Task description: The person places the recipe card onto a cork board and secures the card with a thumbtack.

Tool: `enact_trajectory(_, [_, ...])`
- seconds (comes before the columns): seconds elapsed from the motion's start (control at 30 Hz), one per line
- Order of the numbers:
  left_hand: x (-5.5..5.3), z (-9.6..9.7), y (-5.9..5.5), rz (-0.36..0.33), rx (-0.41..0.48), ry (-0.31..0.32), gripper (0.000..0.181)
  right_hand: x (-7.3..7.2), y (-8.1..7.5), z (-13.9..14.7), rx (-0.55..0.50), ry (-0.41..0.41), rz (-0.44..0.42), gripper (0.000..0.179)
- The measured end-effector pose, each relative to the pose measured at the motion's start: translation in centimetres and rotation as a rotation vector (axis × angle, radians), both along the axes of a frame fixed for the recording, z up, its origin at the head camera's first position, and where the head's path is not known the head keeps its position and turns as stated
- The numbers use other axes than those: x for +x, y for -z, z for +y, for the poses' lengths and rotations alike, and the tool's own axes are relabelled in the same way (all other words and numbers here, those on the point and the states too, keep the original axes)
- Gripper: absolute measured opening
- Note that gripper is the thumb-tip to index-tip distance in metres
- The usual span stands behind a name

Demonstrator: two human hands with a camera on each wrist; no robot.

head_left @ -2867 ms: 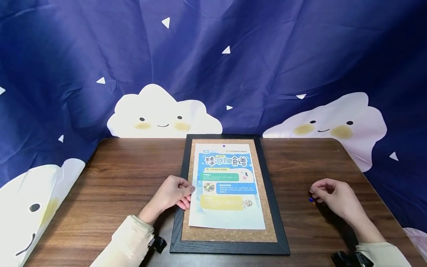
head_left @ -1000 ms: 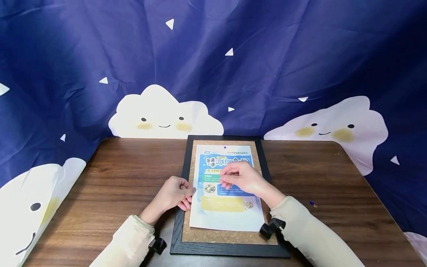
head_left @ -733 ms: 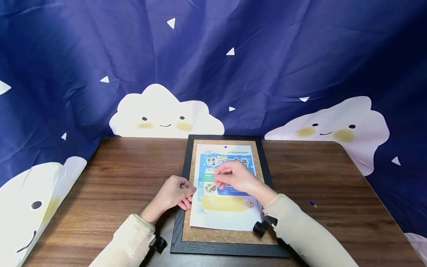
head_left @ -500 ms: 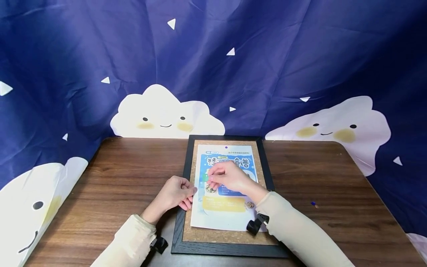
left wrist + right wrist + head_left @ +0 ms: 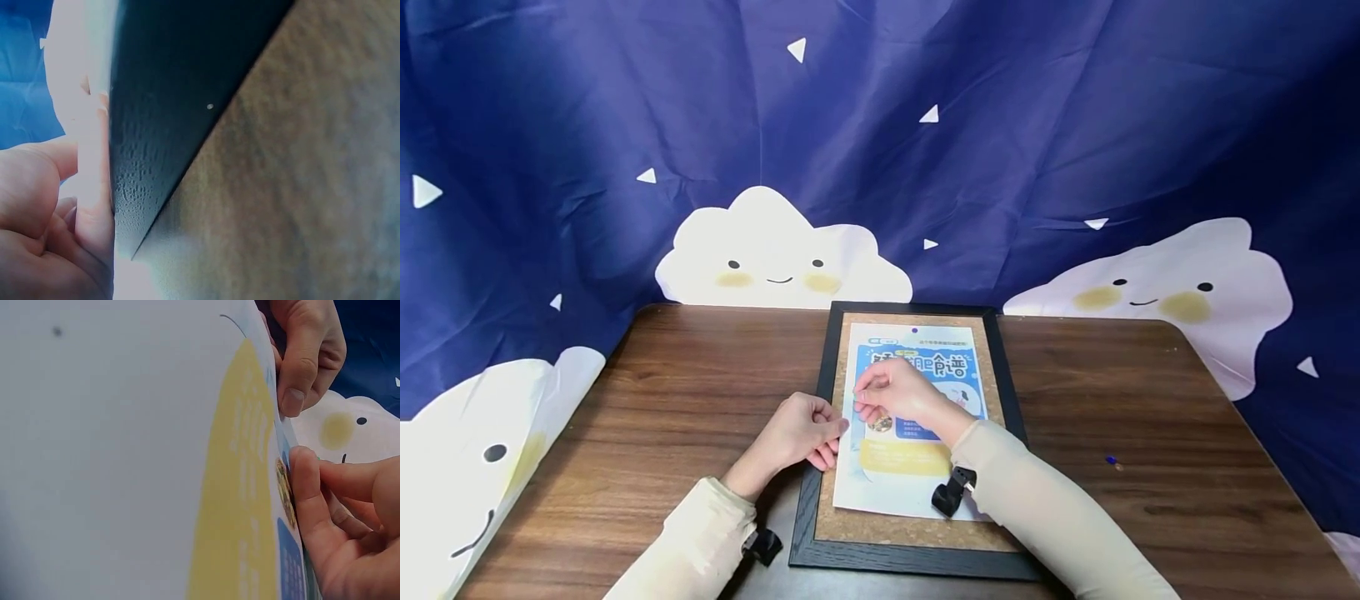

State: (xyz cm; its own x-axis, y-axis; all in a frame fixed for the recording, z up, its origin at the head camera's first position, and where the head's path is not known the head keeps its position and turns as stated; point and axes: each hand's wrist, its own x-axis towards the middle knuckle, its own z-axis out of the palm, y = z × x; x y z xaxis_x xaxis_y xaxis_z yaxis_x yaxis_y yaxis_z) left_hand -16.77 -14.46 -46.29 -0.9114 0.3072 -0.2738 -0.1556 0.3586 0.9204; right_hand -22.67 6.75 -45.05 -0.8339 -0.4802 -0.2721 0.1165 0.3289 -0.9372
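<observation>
A printed sheet [image 5: 880, 493] with blue and yellow blocks lies on a black-framed cork board [image 5: 917, 537]. One purple pushpin [image 5: 914, 331] is in its top edge. My left hand [image 5: 805, 432] stays at the board's left side, fingers curled against the frame and thumb on the sheet's left edge. Over the sheet's left part, my right hand [image 5: 895, 390] pinches a small green pushpin [image 5: 317, 458] between thumb and forefinger, mostly hidden by the fingertips. In the right wrist view, that hand is close beside the sheet, just below the left thumb [image 5: 292, 400].
A small blue pushpin [image 5: 1110, 460] and a tiny orange one [image 5: 1119, 467] lie on the brown wooden table [image 5: 1157, 392], right of the board. Behind the table hangs a dark blue curtain [image 5: 850, 108] with smiling clouds.
My right hand has come from beside the pins on the right, over the sheet, and leftward to its left part. The left hand has kept its place at the edge.
</observation>
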Motion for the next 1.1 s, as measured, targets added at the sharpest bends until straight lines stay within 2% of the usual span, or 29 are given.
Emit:
enact_trajectory(0.27, [0.0,0.1,-0.1,-0.005,-0.009,0.000,0.014,-0.8,-0.5,-0.9,0.015,0.022,-0.082,0.011])
enact_trajectory(0.37, [0.0,0.1,0.0,-0.008,-0.012,-0.005,0.014,-1.1,-0.6,-1.2,0.054,0.024,-0.099,0.010])
enact_trajectory(0.57, [-0.1,0.1,0.1,-0.001,-0.006,0.001,0.015,-1.4,-0.9,-1.7,0.139,0.004,-0.095,0.009])
enact_trajectory(0.93, [-0.2,-0.1,0.2,-0.001,-0.006,0.002,0.015,-1.7,-1.4,-2.3,0.168,0.016,-0.147,0.011])
enact_trajectory(1.1, [-0.2,0.0,0.3,-0.003,-0.006,0.003,0.015,-1.9,-1.4,-2.6,0.224,0.010,-0.135,0.008])
